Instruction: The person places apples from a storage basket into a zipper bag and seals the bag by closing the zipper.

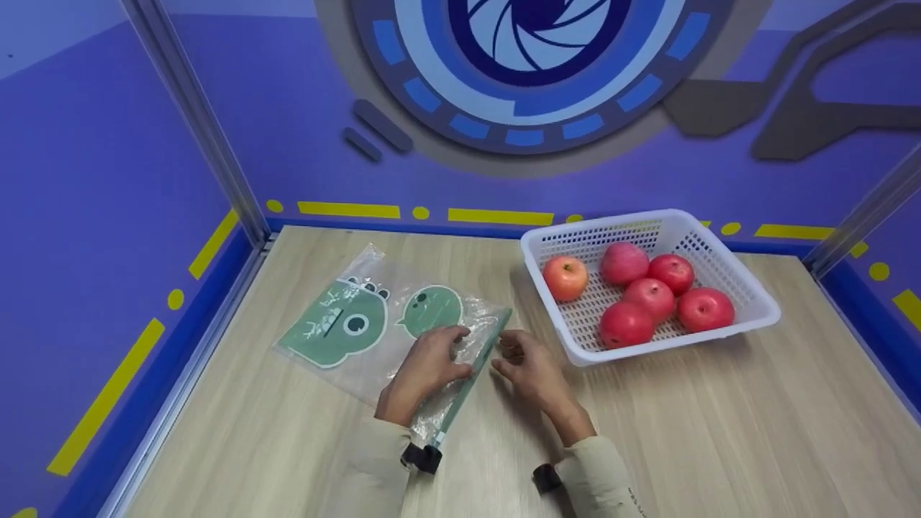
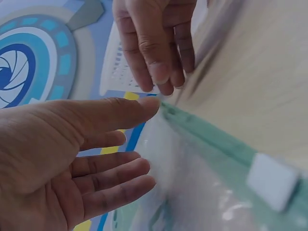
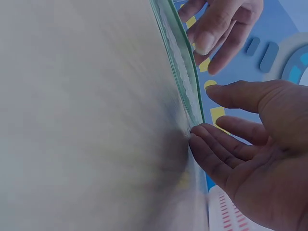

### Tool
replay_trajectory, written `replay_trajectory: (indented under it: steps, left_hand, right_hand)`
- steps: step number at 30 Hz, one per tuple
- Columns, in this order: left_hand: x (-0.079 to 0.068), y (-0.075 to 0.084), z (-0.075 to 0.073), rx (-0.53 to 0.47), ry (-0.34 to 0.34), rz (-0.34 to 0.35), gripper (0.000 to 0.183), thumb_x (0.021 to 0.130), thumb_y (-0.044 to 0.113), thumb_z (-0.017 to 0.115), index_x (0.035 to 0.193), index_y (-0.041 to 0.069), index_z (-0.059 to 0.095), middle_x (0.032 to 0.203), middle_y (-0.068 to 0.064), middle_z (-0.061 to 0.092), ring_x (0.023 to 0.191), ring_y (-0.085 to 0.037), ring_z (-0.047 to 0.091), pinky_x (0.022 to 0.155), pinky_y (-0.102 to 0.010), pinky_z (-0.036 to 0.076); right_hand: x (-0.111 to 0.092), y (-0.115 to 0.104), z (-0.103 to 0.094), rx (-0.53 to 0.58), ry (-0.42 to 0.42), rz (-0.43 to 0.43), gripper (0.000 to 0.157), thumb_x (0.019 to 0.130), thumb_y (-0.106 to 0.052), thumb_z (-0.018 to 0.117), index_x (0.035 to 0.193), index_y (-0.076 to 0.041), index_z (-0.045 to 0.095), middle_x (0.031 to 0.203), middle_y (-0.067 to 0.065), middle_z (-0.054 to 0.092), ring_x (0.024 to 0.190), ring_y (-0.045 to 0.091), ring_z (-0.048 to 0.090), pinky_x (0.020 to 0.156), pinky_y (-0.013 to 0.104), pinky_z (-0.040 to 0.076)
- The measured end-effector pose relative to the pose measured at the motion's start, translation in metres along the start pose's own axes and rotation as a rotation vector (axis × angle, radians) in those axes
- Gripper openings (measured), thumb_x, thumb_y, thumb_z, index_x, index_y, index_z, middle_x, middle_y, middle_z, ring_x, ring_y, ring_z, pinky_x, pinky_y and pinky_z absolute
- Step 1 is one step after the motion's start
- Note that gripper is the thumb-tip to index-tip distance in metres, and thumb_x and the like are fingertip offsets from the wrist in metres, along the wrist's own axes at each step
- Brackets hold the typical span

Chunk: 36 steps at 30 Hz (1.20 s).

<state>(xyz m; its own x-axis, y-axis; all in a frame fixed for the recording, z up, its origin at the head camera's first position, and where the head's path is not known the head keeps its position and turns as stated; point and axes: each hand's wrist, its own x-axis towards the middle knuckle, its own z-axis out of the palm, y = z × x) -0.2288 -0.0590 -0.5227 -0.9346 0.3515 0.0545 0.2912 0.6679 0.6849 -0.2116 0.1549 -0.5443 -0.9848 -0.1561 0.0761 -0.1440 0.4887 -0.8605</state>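
A clear plastic zip bag (image 1: 349,320) with green cartoon animals lies flat on the table. Its green zip strip (image 1: 475,370) runs along the right edge, with a white slider (image 2: 273,180) near the close end. My left hand (image 1: 432,363) is over the bag just left of the strip, thumb and fingers spread apart with nothing between them. On the strip's other side is my right hand (image 1: 536,374), fingers loosely bent. In the right wrist view its fingertips (image 3: 198,132) come right at the bag's green edge, and the thumb stands away from them.
A white perforated basket (image 1: 755,313) stands at the back right, close beyond my right hand. Several red apples (image 1: 626,324) lie in it, one more orange (image 1: 565,278). Blue and purple panels (image 1: 288,144) enclose the wooden table (image 1: 719,432) at the back and sides.
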Motion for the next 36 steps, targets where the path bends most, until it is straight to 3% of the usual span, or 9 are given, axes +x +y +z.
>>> replay_trajectory:
  steps: [8, 14, 19, 24, 30, 36]
  left_hand:
    - [0.003, 0.002, 0.013, 0.002, 0.000, -0.010, 0.049, 0.081, 0.016, 0.091, 0.123, 0.000, 0.072, 0.102, -0.008, 0.072, 0.089, -0.021, 0.063, 0.080, -0.039, 0.057]
    - [0.007, 0.001, 0.016, 0.067, 0.015, 0.027, 0.026, 0.084, 0.001, 0.078, 0.110, 0.001, 0.076, 0.085, -0.002, 0.066, 0.076, -0.016, 0.055, 0.068, -0.032, 0.051]
    - [0.006, 0.001, 0.012, 0.056, 0.024, 0.003, 0.014, 0.087, 0.000, 0.074, 0.100, 0.004, 0.076, 0.081, 0.003, 0.065, 0.074, -0.014, 0.057, 0.068, -0.032, 0.054]
    - [0.004, 0.003, 0.009, -0.016, 0.056, -0.032, 0.009, 0.089, 0.002, 0.074, 0.098, 0.006, 0.072, 0.083, 0.001, 0.065, 0.074, -0.015, 0.060, 0.067, -0.033, 0.057]
    - [0.005, 0.007, 0.008, -0.095, 0.107, 0.006, 0.009, 0.087, 0.004, 0.076, 0.094, 0.007, 0.071, 0.084, 0.002, 0.068, 0.076, -0.013, 0.062, 0.068, -0.030, 0.057]
    - [0.004, 0.013, 0.005, -0.159, 0.160, 0.016, 0.015, 0.090, 0.000, 0.073, 0.104, 0.004, 0.079, 0.090, -0.002, 0.075, 0.080, -0.013, 0.069, 0.071, -0.030, 0.061]
  right_hand:
    - [-0.001, 0.003, 0.001, -0.033, -0.025, -0.016, 0.040, 0.095, -0.002, 0.077, 0.133, 0.001, 0.066, 0.119, 0.014, 0.070, 0.111, 0.029, 0.068, 0.098, 0.050, 0.059]
    - [0.002, 0.004, 0.002, -0.009, -0.024, -0.043, 0.038, 0.095, 0.000, 0.077, 0.131, 0.004, 0.066, 0.118, 0.017, 0.071, 0.110, 0.032, 0.069, 0.096, 0.049, 0.059]
    - [0.007, 0.003, 0.003, 0.046, -0.005, -0.014, 0.052, 0.095, 0.000, 0.077, 0.142, 0.006, 0.057, 0.118, 0.017, 0.071, 0.108, 0.030, 0.070, 0.097, 0.049, 0.059]
    - [0.007, 0.004, 0.004, 0.087, 0.053, -0.005, 0.065, 0.096, -0.003, 0.077, 0.151, 0.009, 0.045, 0.119, 0.020, 0.070, 0.106, 0.031, 0.070, 0.094, 0.050, 0.060]
    - [0.003, 0.002, 0.008, 0.059, 0.113, -0.018, 0.048, 0.099, -0.011, 0.077, 0.141, 0.003, 0.058, 0.108, 0.010, 0.074, 0.096, 0.023, 0.070, 0.081, 0.038, 0.060]
    - [0.001, -0.005, 0.014, 0.009, 0.158, -0.157, 0.035, 0.100, -0.003, 0.074, 0.133, 0.002, 0.064, 0.096, 0.005, 0.075, 0.082, 0.016, 0.069, 0.070, 0.028, 0.059]
